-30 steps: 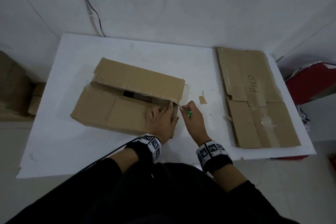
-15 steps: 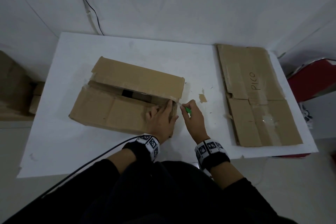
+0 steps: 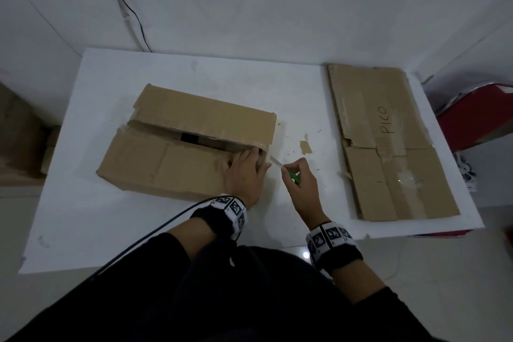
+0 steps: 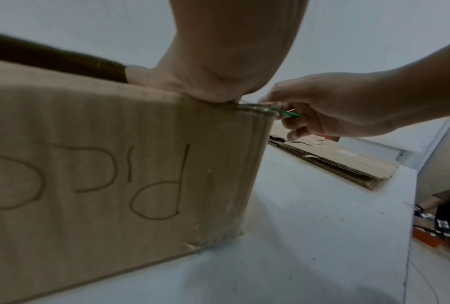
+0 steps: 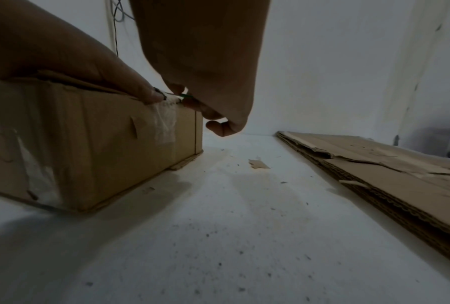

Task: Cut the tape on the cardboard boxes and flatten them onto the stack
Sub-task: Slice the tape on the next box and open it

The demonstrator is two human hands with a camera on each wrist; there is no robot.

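Note:
A brown cardboard box (image 3: pixel 177 147) lies on the white table (image 3: pixel 83 216), its far top flap raised and a dark gap along the seam. My left hand (image 3: pixel 244 172) presses flat on the near flap at the box's right end. My right hand (image 3: pixel 301 178) grips a green-handled cutter (image 3: pixel 286 171); its blade points at the box's top right edge, just off the cardboard. In the left wrist view the cutter (image 4: pixel 273 110) meets the taped corner of the box (image 4: pixel 101 164). In the right wrist view the blade tip (image 5: pixel 173 96) is at the torn tape.
A stack of flattened cardboard (image 3: pixel 388 144) marked "PICO" lies at the table's right side. A cardboard scrap (image 3: pixel 306 146) and small bits lie between box and stack. More boxes (image 3: pixel 19 136) stand on the floor at left; a red object (image 3: pixel 477 116) sits at right.
My right hand has pulled the cutter a little to the right, away from the box's end, so the blade now shows. The left hand stays pressed on the flap.

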